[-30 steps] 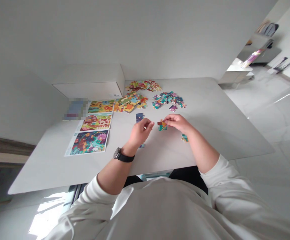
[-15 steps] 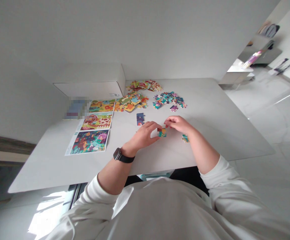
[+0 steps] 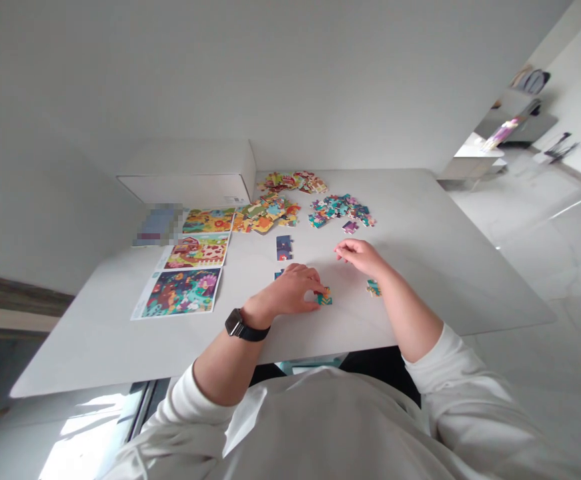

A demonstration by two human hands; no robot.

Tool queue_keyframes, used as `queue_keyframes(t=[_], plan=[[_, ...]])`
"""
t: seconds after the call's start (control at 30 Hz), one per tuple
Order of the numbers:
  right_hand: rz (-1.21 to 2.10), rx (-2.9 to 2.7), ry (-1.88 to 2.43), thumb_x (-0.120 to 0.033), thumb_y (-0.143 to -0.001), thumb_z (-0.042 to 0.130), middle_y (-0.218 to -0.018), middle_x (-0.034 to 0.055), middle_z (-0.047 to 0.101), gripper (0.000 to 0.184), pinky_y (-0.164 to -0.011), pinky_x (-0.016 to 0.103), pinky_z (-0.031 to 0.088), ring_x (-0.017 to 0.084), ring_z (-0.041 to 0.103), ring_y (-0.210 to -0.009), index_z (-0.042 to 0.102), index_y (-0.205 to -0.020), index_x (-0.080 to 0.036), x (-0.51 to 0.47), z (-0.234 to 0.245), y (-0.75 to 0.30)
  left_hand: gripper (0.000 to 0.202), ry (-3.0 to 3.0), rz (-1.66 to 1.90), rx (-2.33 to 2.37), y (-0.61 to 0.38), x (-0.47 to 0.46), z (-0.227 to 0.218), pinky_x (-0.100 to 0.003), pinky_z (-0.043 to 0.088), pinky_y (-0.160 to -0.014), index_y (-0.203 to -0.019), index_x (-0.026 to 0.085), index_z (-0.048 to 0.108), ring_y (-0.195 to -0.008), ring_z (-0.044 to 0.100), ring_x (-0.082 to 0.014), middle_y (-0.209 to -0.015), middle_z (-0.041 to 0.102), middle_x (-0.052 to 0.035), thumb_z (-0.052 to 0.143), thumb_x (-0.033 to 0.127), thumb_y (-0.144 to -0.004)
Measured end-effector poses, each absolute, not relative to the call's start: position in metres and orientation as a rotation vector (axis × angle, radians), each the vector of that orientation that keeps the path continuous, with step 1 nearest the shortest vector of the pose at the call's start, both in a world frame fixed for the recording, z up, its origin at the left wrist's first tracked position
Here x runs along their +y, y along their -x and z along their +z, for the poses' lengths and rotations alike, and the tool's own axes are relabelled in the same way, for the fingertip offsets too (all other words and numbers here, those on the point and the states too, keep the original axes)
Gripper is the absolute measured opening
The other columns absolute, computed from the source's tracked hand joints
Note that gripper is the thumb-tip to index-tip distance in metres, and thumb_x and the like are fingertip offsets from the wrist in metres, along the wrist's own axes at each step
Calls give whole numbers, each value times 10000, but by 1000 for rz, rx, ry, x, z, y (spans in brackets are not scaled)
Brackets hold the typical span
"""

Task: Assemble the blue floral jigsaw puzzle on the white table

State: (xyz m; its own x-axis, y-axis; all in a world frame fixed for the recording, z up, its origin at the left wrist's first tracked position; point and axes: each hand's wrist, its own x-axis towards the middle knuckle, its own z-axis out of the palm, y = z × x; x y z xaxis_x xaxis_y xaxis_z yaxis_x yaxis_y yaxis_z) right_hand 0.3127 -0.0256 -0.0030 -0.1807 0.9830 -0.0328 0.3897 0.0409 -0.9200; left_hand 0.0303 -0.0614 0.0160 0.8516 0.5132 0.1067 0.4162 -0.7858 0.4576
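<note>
Head view: left hand half-open, fingertips on the small joined jigsaw pieces on the white table, right hand loosely curled and seemingly empty just beyond them — fitting looks in hand, the join wanting a firm press — nothing more visible

The left hand, a black watch on its wrist, has its fingertips touching a small cluster of puzzle pieces on a white table. The right hand hovers empty near a single piece. 3 picture sheets lie to the left, below 3 loose piles.
</note>
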Motion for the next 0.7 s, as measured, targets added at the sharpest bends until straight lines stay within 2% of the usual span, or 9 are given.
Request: queue_keyframes(t=[0.23, 0.33, 0.43, 0.57, 0.7], plan=[[1106, -1634, 1401, -640, -842, 737, -869, 38, 809, 412, -731, 325, 531, 211, 672, -760, 777, -954, -245, -24, -6, -314, 277, -2531, 461, 706, -32, -61, 19, -442, 521, -1052, -1154, 344, 843, -1093, 739, -272, -1156, 779, -60, 829, 299, -882], [1075, -1639, 1406, -648, -860, 735, -873, 34, 804, 414, -737, 325, 524, 216, 678, -783, 779, -960, -249, -24, -7, -316, 214, -2388, 679, 814, -29, -57, 27, -404, 574, -963, -1157, 280, 820, -1025, 745, -250, -1141, 776, -90, 750, 354, -968], [1073, -1647, 1406, -658, -863, 738, -867, 30, 798, 425, -732, 329, 510, 212, 660, -762, 776, -969, -249, -23, -10, -317, 261, -2143, 941, 1030, -21, -50, 35, -347, 589, -839, -1106, 235, 789, -896, 726, -213, -1018, 775, -79, 677, 456, -1024], [1079, -1634, 1426, -644, -835, 759, -864, 26, 799, 411, -719, 327, 494, 206, 650, -749, 768, -941, -247, -21, -12, -320, 408, -1802, 1161, 1201, -5, -35, 37, -307, 552, -742, -979, 206, 727, -776, 669, -182, -850, 730, -46, 635, 601, -1021], [1048, -1547, 1444, -599, -777, 797, -877, 41, 807, 399, -715, 320, 510, 202, 663, -758, 757, -928, -233, -13, -9, -327, 433, -1648, 1257, 1253, 17, -13, 30, -288, 516, -705, -934, 206, 692, -741, 628, -163, -820, 699, -33, 647, 633, -988]])
